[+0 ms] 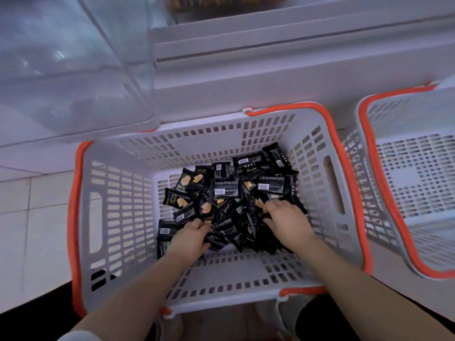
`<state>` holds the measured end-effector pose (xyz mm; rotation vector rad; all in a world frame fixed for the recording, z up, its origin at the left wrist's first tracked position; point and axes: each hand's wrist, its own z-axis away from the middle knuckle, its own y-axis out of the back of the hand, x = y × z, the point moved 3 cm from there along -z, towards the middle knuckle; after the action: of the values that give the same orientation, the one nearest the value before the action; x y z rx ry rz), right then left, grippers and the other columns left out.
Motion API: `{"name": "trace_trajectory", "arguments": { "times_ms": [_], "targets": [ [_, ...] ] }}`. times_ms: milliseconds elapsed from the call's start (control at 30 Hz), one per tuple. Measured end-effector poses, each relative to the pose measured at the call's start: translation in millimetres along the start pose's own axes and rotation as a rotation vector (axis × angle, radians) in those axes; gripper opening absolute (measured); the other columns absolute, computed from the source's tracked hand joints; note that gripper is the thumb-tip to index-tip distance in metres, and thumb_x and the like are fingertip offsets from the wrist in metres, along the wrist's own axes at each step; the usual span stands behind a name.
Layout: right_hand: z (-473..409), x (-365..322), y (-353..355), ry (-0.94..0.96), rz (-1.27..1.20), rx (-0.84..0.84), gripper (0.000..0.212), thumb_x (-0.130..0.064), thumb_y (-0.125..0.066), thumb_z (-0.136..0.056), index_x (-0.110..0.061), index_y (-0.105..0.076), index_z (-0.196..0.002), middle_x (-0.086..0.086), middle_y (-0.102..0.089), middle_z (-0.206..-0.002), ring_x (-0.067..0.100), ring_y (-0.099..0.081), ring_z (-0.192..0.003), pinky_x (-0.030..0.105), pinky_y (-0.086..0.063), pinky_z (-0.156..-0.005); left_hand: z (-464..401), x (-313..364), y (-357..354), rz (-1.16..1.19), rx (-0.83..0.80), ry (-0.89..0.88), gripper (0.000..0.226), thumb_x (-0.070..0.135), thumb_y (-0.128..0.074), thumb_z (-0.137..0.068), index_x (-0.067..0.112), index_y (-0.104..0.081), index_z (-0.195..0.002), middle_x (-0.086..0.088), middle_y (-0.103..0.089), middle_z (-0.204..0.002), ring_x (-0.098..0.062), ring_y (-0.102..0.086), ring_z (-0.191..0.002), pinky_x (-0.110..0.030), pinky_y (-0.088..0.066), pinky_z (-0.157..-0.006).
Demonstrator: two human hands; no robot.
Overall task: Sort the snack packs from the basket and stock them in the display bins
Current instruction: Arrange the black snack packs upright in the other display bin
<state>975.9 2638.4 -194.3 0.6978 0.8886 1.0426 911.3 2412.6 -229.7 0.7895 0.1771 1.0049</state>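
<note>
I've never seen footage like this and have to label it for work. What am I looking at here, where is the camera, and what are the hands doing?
There is no machine: the camera is worn on a person's head and looks down at their own two bare arms. Both reach into a white basket with an orange rim, standing on a tiled floor. In it lies a heap of black snack packs. The left hand curls round packs near the front of the heap; the right hand digs into the heap, fingers bent among the packs. A second basket to the right shows no packs. Clear display bins stand behind.
</note>
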Motion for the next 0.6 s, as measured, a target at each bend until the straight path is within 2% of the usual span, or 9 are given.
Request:
{"name": "trace_trajectory", "arguments": {
  "times_ms": [33, 100, 167, 233, 300, 367, 433, 500, 600],
  "targets": [
    [4.4, 3.0, 7.7, -0.060, -0.165, 0.071, 0.028, -0.023, -0.052, -0.094, -0.014, -0.051, -0.120, 0.003, -0.057, -0.117, 0.021, -0.053, -0.104, 0.032, -0.045, -0.080, -2.4, 2.5, -1.2, -0.037, -0.016, 0.001, 0.048, 0.028, -0.052, -0.091, 0.018, -0.039, -0.137, -0.007, -0.039, -0.132, -0.026, -0.039, -0.122, -0.037, -0.042, -0.096],
    [15.0, 9.7, 19.9, -0.200, -0.486, 0.166, 0.018, -0.022, -0.055, -0.092, -0.013, -0.056, -0.108, -0.002, -0.061, -0.101, 0.014, -0.056, -0.089, 0.026, -0.041, -0.069, -6.3, 7.2, -2.9, -0.128, -0.020, 0.030, 0.048, 0.021, -0.053, -0.090, 0.016, -0.037, -0.135, -0.008, -0.041, -0.131, -0.027, -0.040, -0.120, -0.038, -0.041, -0.094],
    [24.1, 14.5, 26.8, -0.306, -0.706, 0.216, 0.013, -0.020, -0.055, -0.093, -0.013, -0.059, -0.102, -0.008, -0.060, -0.089, 0.012, -0.055, -0.085, 0.025, -0.038, -0.070, -7.5, 11.9, -3.6, -0.239, -0.004, 0.051, 0.051, 0.013, -0.054, -0.089, 0.013, -0.036, -0.136, -0.009, -0.044, -0.131, -0.028, -0.042, -0.119, -0.037, -0.039, -0.094],
    [31.3, 16.0, 29.7, -0.379, -0.884, 0.241, 0.010, -0.020, -0.052, -0.094, -0.013, -0.059, -0.097, -0.009, -0.059, -0.081, 0.015, -0.057, -0.083, 0.029, -0.044, -0.073, -5.2, 16.0, -1.6, -0.255, 0.022, 0.046, 0.050, 0.011, -0.053, -0.089, 0.012, -0.037, -0.136, -0.009, -0.047, -0.130, -0.028, -0.045, -0.118, -0.035, -0.039, -0.093],
    [36.9, 13.1, 29.5, -0.463, -1.121, 0.235, 0.015, -0.021, -0.052, -0.095, -0.009, -0.060, -0.100, -0.004, -0.061, -0.084, 0.016, -0.058, -0.085, 0.033, -0.050, -0.079, 0.6, 16.5, 6.7, -0.100, 0.052, 0.049, 0.041, 0.017, -0.052, -0.091, 0.014, -0.043, -0.130, -0.009, -0.051, -0.126, -0.027, -0.049, -0.113, -0.036, -0.043, -0.090],
    [41.8, 5.6, 28.9, -0.540, -1.370, 0.199, 0.020, -0.020, -0.053, -0.094, -0.005, -0.060, -0.106, 0.004, -0.064, -0.093, 0.018, -0.060, -0.089, 0.029, -0.052, -0.074, 11.0, 16.0, 22.1, 0.172, 0.106, 0.019, 0.029, 0.025, -0.057, -0.090, 0.015, -0.052, -0.117, -0.007, -0.054, -0.123, -0.022, -0.054, -0.103, -0.033, -0.047, -0.085],
    [45.5, -7.4, 29.7, -0.557, -1.605, 0.124, 0.018, -0.013, -0.055, -0.092, -0.002, -0.061, -0.104, 0.010, -0.065, -0.099, 0.019, -0.062, -0.090, 0.024, -0.053, -0.068, 23.2, 19.4, 42.4, 0.397, 0.191, -0.066, 0.021, 0.026, -0.064, -0.086, 0.017, -0.057, -0.104, -0.007, -0.057, -0.123, -0.017, -0.057, -0.099, -0.026, -0.046, -0.080],
    [48.3, -24.5, 33.5, -0.509, -1.790, 0.027, 0.010, -0.007, -0.058, -0.088, -0.002, -0.064, -0.095, 0.010, -0.069, -0.096, 0.016, -0.067, -0.087, 0.023, -0.054, -0.069, 40.2, 25.0, 63.2, 0.543, 0.271, -0.151, 0.015, 0.026, -0.067, -0.084, 0.026, -0.056, -0.094, 0.001, -0.061, -0.116, -0.011, -0.057, -0.099, -0.024, -0.047, -0.084],
    [53.1, -47.5, 37.8, -0.509, -1.863, -0.041, 0.008, -0.008, -0.060, -0.087, -0.009, -0.067, -0.085, 0.002, -0.073, -0.081, 0.014, -0.066, -0.079, 0.024, -0.052, -0.067, 72.2, 31.1, 84.8, 0.673, 0.358, -0.241, 0.028, 0.024, -0.070, -0.081, 0.044, -0.051, -0.083, 0.016, -0.062, -0.103, -0.005, -0.059, -0.096, -0.028, -0.049, -0.089]
  ]
}}
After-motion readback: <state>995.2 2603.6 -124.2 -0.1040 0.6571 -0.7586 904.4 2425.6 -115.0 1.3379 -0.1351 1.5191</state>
